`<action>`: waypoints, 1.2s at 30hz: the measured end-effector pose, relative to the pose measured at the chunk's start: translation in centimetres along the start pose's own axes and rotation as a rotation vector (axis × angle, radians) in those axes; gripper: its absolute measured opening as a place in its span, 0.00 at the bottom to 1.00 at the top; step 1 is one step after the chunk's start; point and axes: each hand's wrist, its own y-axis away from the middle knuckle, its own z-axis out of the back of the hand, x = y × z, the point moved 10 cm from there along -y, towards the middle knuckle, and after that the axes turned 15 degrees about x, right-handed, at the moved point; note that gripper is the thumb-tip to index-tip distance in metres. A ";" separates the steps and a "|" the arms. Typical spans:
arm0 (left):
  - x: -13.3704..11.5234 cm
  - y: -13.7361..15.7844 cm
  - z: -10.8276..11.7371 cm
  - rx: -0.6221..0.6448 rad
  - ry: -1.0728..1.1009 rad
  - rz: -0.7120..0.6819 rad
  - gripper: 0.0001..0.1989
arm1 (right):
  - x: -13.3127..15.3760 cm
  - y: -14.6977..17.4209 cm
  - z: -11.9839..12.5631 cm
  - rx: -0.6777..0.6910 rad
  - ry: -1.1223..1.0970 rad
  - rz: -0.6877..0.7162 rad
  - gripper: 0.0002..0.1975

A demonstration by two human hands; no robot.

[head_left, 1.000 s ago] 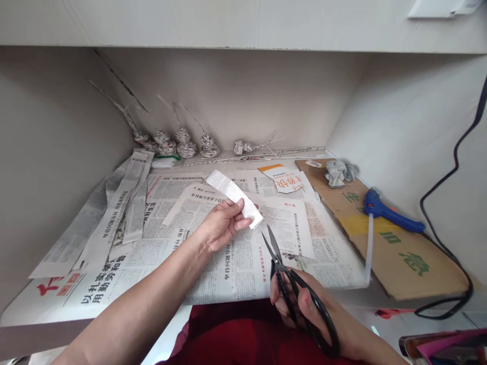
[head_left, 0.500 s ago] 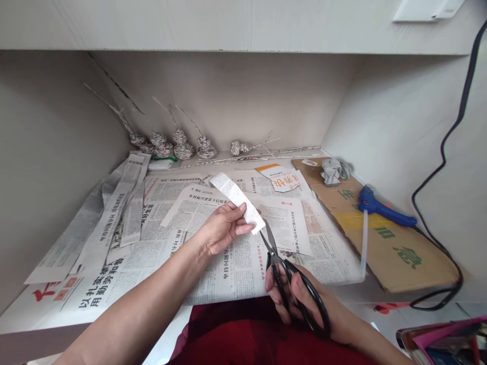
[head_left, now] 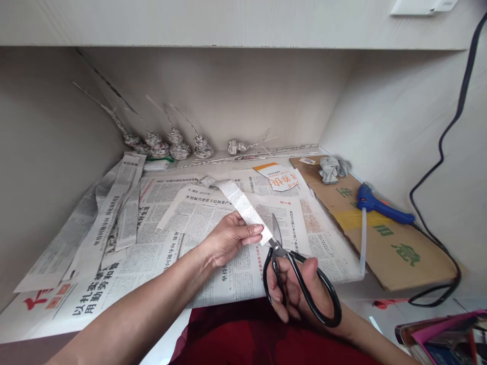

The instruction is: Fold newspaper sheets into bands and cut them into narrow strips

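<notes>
A narrow newspaper strip [head_left: 240, 202] is pinched between the thumb and fingers of my left hand [head_left: 232, 234], its far end reaching up and left over the spread newspaper [head_left: 243, 274]. In my right hand [head_left: 294, 289] is a pair of black-handled scissors [head_left: 281, 248], my thumb and fingers through the loops. The scissor blades stand apart at the strip's near end, one blade showing to its right. The paper hides part of the other blade.
Several woven paper gourds [head_left: 178, 144] line the back left. Cut newspaper strips [head_left: 110, 213] lie at left. At right, a cardboard sheet [head_left: 380, 243] carries a blue glue gun [head_left: 384, 205] and crumpled grey cloth or paper [head_left: 331, 170]. A black cable [head_left: 439, 147] hangs beside it.
The scissors have moved forward and spread wider around the strip's near end. More of the strip now shows, and my left hand has shifted slightly down.
</notes>
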 end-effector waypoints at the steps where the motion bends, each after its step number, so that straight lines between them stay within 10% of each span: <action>1: 0.1 0.0 0.0 0.001 -0.001 -0.001 0.19 | -0.1 0.0 0.0 0.001 -0.011 0.003 0.43; 14: 0.4 -0.1 -0.2 0.007 -0.012 0.044 0.20 | -2.6 2.5 1.4 -0.203 0.053 -0.172 0.28; 26: -1.8 -0.3 2.2 -0.123 -0.015 -0.035 0.13 | 0.8 3.0 0.7 -0.173 0.399 -0.312 0.29; 36: -0.7 -0.1 1.1 -0.041 -0.066 0.029 0.22 | -2.8 2.4 0.5 -0.070 -0.094 -0.296 0.40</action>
